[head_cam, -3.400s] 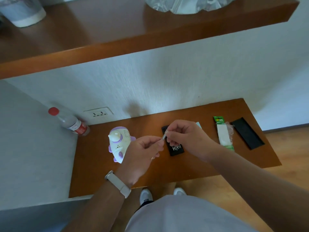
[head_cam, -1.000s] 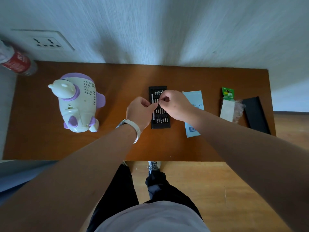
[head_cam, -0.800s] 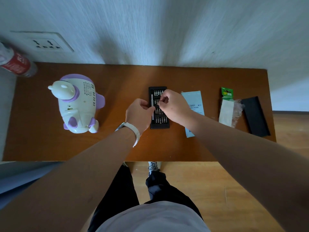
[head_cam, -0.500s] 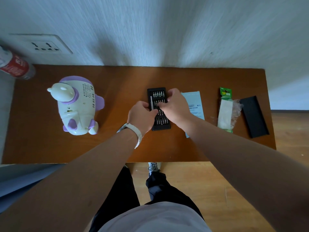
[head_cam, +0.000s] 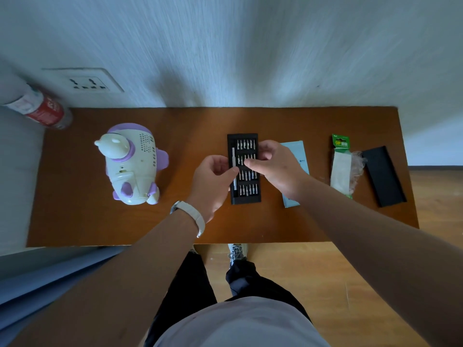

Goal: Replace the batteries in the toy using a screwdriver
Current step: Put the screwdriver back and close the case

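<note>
Our left hand (head_cam: pixel 213 179) curls thumb and fingers onto the slim silver metal screwdriver (head_cam: pixel 234 156), which lies in the side slot of the black plastic bit tray (head_cam: pixel 246 200). We cannot tell whether it is pinched or merely touched. Just right of it, our right hand (head_cam: pixel 275 166) bends over the bits, and anything it holds is hidden. The driver looks light, stiff and slick, so we would pinch it mid-shaft. Well to the left sits the white-and-purple plastic toy (head_cam: pixel 132 169), probably hollow and prone to rock. Further right lies the green-topped battery pack (head_cam: pixel 341 166).

My brown wooden table (head_cam: pixel 190 121) bears, left to right: red-labelled plastic bottle (head_cam: pixel 42 111), white-and-purple plastic toy (head_cam: pixel 131 166), black tray of screwdriver bits (head_cam: pixel 246 195), pale blue packet (head_cam: pixel 295 151), green-topped battery pack (head_cam: pixel 342 169), flat black lid (head_cam: pixel 383 176).
</note>
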Demonstrator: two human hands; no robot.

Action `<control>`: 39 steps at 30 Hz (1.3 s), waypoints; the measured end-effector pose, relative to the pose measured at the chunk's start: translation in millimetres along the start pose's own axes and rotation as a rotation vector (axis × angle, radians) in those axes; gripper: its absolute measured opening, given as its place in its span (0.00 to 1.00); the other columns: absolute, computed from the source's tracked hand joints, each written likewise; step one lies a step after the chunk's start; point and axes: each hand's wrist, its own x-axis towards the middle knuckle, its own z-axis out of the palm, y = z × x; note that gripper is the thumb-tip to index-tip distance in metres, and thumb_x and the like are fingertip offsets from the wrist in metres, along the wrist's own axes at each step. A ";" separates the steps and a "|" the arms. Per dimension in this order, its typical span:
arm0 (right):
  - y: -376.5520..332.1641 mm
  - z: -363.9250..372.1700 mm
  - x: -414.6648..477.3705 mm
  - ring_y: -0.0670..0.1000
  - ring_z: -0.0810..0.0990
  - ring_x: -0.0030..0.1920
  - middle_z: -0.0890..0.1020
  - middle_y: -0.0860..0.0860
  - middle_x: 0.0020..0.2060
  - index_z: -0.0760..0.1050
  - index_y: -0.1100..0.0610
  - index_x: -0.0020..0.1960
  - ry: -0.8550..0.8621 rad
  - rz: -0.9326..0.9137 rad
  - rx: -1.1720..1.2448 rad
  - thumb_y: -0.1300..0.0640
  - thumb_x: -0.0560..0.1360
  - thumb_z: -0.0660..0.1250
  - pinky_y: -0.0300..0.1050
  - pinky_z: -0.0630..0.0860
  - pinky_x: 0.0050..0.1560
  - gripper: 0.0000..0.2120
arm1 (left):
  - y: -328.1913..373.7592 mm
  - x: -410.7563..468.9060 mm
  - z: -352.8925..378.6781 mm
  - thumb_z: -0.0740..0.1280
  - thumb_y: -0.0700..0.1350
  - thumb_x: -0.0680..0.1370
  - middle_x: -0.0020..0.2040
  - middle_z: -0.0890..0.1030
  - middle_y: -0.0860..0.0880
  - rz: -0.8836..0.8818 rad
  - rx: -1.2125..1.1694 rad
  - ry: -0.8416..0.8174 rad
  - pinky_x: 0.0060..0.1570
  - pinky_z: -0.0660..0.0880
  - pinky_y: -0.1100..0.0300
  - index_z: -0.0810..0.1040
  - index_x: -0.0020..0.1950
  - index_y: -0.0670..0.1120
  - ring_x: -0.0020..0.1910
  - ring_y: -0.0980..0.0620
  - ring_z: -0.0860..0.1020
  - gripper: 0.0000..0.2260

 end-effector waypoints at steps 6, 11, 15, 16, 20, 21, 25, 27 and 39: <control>-28.5 -5.7 -29.8 0.47 0.86 0.47 0.87 0.46 0.46 0.75 0.50 0.54 -0.071 -0.056 0.131 0.58 0.73 0.74 0.47 0.81 0.49 0.12 | 24.1 -27.8 -16.0 0.71 0.39 0.79 0.47 0.86 0.48 0.043 -0.187 -0.078 0.42 0.83 0.56 0.78 0.55 0.45 0.47 0.48 0.86 0.06; -52.2 -5.0 -54.1 0.49 0.85 0.52 0.86 0.47 0.50 0.75 0.50 0.58 -0.093 -0.100 0.178 0.56 0.73 0.73 0.56 0.80 0.56 0.15 | 45.4 -50.7 -24.0 0.69 0.38 0.79 0.45 0.87 0.50 0.086 -0.342 -0.110 0.39 0.82 0.59 0.79 0.53 0.44 0.45 0.49 0.86 0.05; -69.0 -2.9 -66.7 0.49 0.85 0.52 0.86 0.48 0.50 0.75 0.52 0.58 -0.077 -0.130 0.202 0.58 0.74 0.72 0.57 0.80 0.57 0.14 | 59.5 -62.6 -25.5 0.69 0.38 0.79 0.44 0.87 0.50 0.129 -0.364 -0.079 0.39 0.82 0.60 0.79 0.53 0.45 0.44 0.50 0.86 0.05; -72.4 -2.7 -69.2 0.49 0.84 0.52 0.86 0.47 0.50 0.75 0.52 0.58 -0.074 -0.138 0.190 0.58 0.75 0.72 0.56 0.80 0.57 0.14 | 62.4 -64.9 -25.6 0.69 0.37 0.79 0.44 0.87 0.51 0.139 -0.354 -0.070 0.38 0.81 0.61 0.79 0.53 0.45 0.44 0.50 0.86 0.05; -81.3 -1.5 -77.1 0.47 0.84 0.52 0.85 0.47 0.50 0.74 0.51 0.59 -0.046 -0.160 0.144 0.58 0.75 0.72 0.56 0.80 0.58 0.14 | 70.4 -72.5 -25.0 0.69 0.37 0.78 0.42 0.87 0.51 0.137 -0.357 -0.044 0.36 0.80 0.62 0.78 0.53 0.44 0.42 0.51 0.86 0.06; -82.6 -1.4 -78.8 0.48 0.84 0.52 0.85 0.47 0.50 0.74 0.51 0.59 -0.039 -0.160 0.144 0.58 0.75 0.72 0.56 0.80 0.58 0.15 | 71.5 -73.9 -25.0 0.69 0.36 0.78 0.43 0.87 0.50 0.133 -0.365 -0.043 0.37 0.80 0.62 0.78 0.53 0.43 0.42 0.51 0.86 0.06; -84.4 -3.4 -84.8 0.48 0.84 0.52 0.85 0.48 0.50 0.74 0.51 0.59 -0.021 -0.164 0.170 0.59 0.75 0.72 0.56 0.80 0.58 0.14 | 74.8 -77.6 -24.3 0.69 0.37 0.78 0.45 0.87 0.48 0.110 -0.390 -0.062 0.37 0.81 0.60 0.78 0.54 0.43 0.44 0.48 0.86 0.06; -84.4 -5.3 -88.3 0.47 0.84 0.52 0.85 0.48 0.50 0.74 0.51 0.59 -0.011 -0.169 0.177 0.58 0.75 0.72 0.54 0.80 0.57 0.14 | 76.3 -78.4 -23.5 0.69 0.37 0.78 0.45 0.87 0.47 0.095 -0.392 -0.081 0.38 0.81 0.59 0.78 0.53 0.43 0.45 0.48 0.86 0.05; -53.4 -25.1 -102.8 0.44 0.84 0.48 0.85 0.45 0.48 0.75 0.49 0.58 0.096 -0.093 0.151 0.57 0.76 0.71 0.46 0.82 0.50 0.12 | 69.4 -74.3 2.9 0.68 0.42 0.81 0.51 0.87 0.48 0.033 -0.122 -0.318 0.43 0.82 0.60 0.79 0.60 0.46 0.50 0.49 0.86 0.08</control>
